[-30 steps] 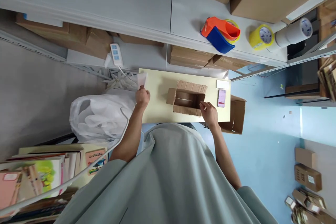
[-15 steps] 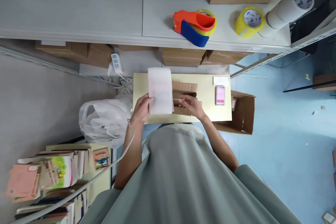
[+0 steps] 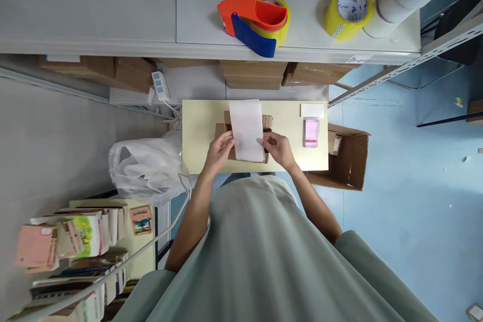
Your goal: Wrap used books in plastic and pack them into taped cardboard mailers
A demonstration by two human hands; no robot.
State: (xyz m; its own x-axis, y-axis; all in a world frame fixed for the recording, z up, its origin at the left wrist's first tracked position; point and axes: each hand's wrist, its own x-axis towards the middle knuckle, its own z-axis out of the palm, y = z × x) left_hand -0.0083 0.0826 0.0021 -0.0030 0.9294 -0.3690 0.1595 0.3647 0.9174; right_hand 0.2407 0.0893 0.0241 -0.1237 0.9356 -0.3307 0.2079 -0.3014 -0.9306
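A white, flat, slightly see-through sheet or packet (image 3: 246, 128) is held upright between both hands, over an opened cardboard box (image 3: 267, 122) on the pale yellow table. My left hand (image 3: 221, 150) pinches its left edge with thumb and fingers. At the opposite edge, my right hand (image 3: 277, 148) grips with thumb and fingertips. The packet hides most of the box; flaps show at its sides. What lies inside the box cannot be seen.
A pink-screened phone (image 3: 311, 133) and a white card (image 3: 312, 110) lie at the table's right. Beside the table stands an open carton (image 3: 349, 163). A shelf above holds an orange-blue tape dispenser (image 3: 252, 22) and tape rolls (image 3: 347, 12). Leftward are a white plastic bag (image 3: 145, 168) and books (image 3: 90, 241).
My left hand has carried the white packet rightward over the box. My right hand, earlier at the box beside the packet, now holds the packet's right edge. The view has shifted a little.
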